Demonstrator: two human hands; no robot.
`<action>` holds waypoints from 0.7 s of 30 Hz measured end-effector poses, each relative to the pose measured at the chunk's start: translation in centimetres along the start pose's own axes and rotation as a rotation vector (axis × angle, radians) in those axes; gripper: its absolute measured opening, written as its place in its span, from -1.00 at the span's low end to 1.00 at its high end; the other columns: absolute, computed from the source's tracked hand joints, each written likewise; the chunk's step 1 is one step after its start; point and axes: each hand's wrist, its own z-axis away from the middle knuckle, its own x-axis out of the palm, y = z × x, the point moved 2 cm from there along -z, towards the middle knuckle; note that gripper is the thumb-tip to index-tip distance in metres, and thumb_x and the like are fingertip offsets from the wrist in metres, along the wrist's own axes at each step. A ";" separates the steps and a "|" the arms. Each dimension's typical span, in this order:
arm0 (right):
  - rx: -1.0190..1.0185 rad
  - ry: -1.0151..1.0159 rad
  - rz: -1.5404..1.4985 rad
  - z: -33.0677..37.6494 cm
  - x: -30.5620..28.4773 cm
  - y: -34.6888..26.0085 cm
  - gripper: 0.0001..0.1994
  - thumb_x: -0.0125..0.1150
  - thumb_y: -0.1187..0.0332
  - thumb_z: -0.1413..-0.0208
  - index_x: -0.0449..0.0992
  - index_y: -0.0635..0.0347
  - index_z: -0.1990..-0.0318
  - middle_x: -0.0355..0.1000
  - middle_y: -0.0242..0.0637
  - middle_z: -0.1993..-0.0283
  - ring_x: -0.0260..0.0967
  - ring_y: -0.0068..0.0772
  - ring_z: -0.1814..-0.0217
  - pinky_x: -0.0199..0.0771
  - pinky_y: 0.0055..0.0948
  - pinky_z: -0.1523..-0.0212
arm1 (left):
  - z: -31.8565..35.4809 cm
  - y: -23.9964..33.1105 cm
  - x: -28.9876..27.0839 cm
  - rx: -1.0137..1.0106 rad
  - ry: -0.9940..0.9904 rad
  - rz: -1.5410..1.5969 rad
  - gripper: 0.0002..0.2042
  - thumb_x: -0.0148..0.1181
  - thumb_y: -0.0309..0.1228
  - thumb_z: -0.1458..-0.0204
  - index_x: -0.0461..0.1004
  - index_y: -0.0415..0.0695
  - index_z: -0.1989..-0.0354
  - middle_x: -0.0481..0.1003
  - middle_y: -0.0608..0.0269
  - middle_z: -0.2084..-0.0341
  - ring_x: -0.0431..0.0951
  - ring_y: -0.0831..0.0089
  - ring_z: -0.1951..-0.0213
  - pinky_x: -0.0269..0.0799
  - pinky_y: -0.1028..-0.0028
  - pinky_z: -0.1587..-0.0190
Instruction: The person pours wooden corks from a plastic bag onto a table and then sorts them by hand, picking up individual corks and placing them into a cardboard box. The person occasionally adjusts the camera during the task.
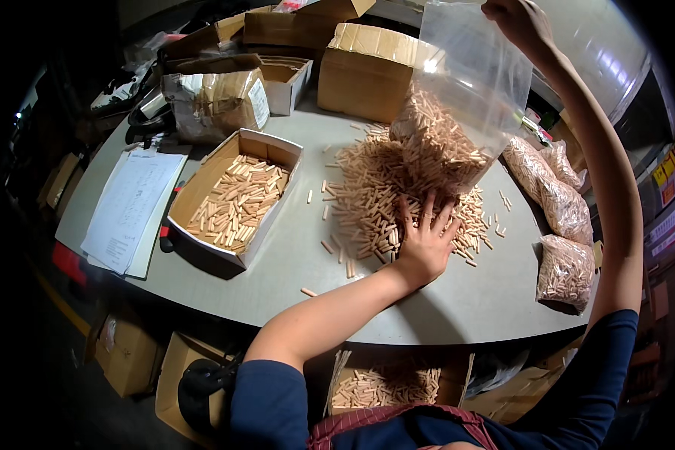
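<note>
My right hand point(519, 22), raised high at the upper right, is closed on the top of a clear plastic bag point(476, 71). Short wooden dowels point(446, 146) fill the lower part of the bag, which comes down onto a wide pile of loose dowels point(367, 199) on the table. I cannot make out where the bag's mouth is. My left hand point(426, 246) lies on the near side of the pile, just below the bag, fingers spread and touching dowels. An open cardboard box point(274, 225) holding more dowels stands left of the pile.
Several filled plastic bags of dowels point(566, 271) line the table's right edge. Papers on a clipboard point(131, 206) lie at the left. Cardboard boxes point(364, 71) crowd the back. Below the near edge sits another box of dowels point(388, 386). Stray dowels point(307, 292) dot the grey tabletop point(300, 259).
</note>
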 end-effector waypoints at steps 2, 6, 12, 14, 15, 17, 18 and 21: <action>-0.002 0.003 0.037 0.0 -0.2 0.0 -0.82 0.23 0.42 0.04 0.47 0.32 0.59 0.31 0.04 0.62 0.31 -0.09 0.59 0.31 -0.10 0.42 | -0.2 0.2 -0.1 -0.004 0.011 0.016 -0.45 -0.01 -0.08 -0.34 0.30 0.07 -0.48 0.09 0.11 -0.56 -0.21 -0.24 -0.58 -0.49 -0.70 -0.35; -0.034 0.008 0.044 -0.6 0.3 -0.3 -0.80 0.21 0.38 0.00 0.49 0.29 0.57 0.38 0.07 0.57 0.38 0.02 0.51 0.36 -0.07 0.33 | 0.1 -0.2 -0.4 -0.028 -0.012 -0.007 -0.46 -0.01 -0.07 -0.35 0.31 0.09 -0.47 0.06 0.11 -0.57 -0.25 -0.23 -0.59 -0.50 -0.70 -0.35; 0.023 0.093 0.094 -0.4 -0.7 -4.8 -0.85 0.27 0.36 -0.04 0.64 0.23 0.46 0.54 0.07 0.42 0.55 0.08 0.31 0.49 -0.02 0.17 | 0.2 -0.5 -0.7 -0.045 -0.032 -0.016 -0.47 -0.02 -0.07 -0.35 0.32 0.11 -0.47 -0.05 0.12 -0.61 -0.30 -0.21 -0.60 -0.50 -0.70 -0.35; 0.143 -0.157 0.188 -1.2 0.0 0.3 -0.86 0.29 0.35 -0.05 0.68 0.21 0.42 0.57 0.06 0.39 0.57 0.10 0.26 0.52 -0.01 0.14 | -0.4 0.5 -0.6 -0.021 -0.057 0.002 -0.49 -0.03 -0.06 -0.36 0.34 0.11 -0.45 -0.08 0.13 -0.61 -0.32 -0.20 -0.60 -0.50 -0.70 -0.35; -0.022 -0.009 0.089 -0.8 0.5 -0.1 -0.87 0.29 0.37 -0.04 0.67 0.21 0.44 0.55 0.06 0.41 0.56 0.12 0.28 0.51 0.00 0.15 | -0.5 0.6 -0.6 -0.020 -0.066 0.002 -0.49 -0.03 -0.06 -0.36 0.34 0.11 -0.45 -0.08 0.13 -0.62 -0.32 -0.20 -0.60 -0.50 -0.70 -0.35; -0.027 0.026 0.107 -0.9 0.5 -1.8 -0.87 0.29 0.37 -0.04 0.66 0.22 0.45 0.54 0.07 0.43 0.56 0.12 0.29 0.51 0.00 0.16 | -0.6 0.2 -0.9 -0.032 -0.088 -0.017 -0.49 -0.04 -0.06 -0.37 0.34 0.11 -0.45 -0.08 0.13 -0.62 -0.32 -0.20 -0.61 -0.50 -0.71 -0.34; -0.029 0.044 0.115 -1.1 0.5 -2.7 -0.87 0.29 0.37 -0.03 0.66 0.22 0.45 0.53 0.07 0.44 0.55 0.13 0.30 0.51 0.00 0.16 | -0.7 0.1 -1.0 -0.036 -0.100 -0.031 -0.49 -0.05 -0.06 -0.37 0.33 0.11 -0.46 -0.08 0.13 -0.62 -0.31 -0.20 -0.61 -0.50 -0.71 -0.34; 0.036 0.030 0.156 -0.7 0.2 -0.9 -0.86 0.30 0.34 -0.04 0.68 0.21 0.41 0.56 0.06 0.39 0.57 0.11 0.24 0.52 -0.01 0.13 | -1.4 0.8 -1.1 -0.018 -0.109 -0.023 -0.48 -0.07 -0.06 -0.38 0.32 0.11 -0.47 -0.09 0.13 -0.62 -0.31 -0.20 -0.61 -0.50 -0.72 -0.34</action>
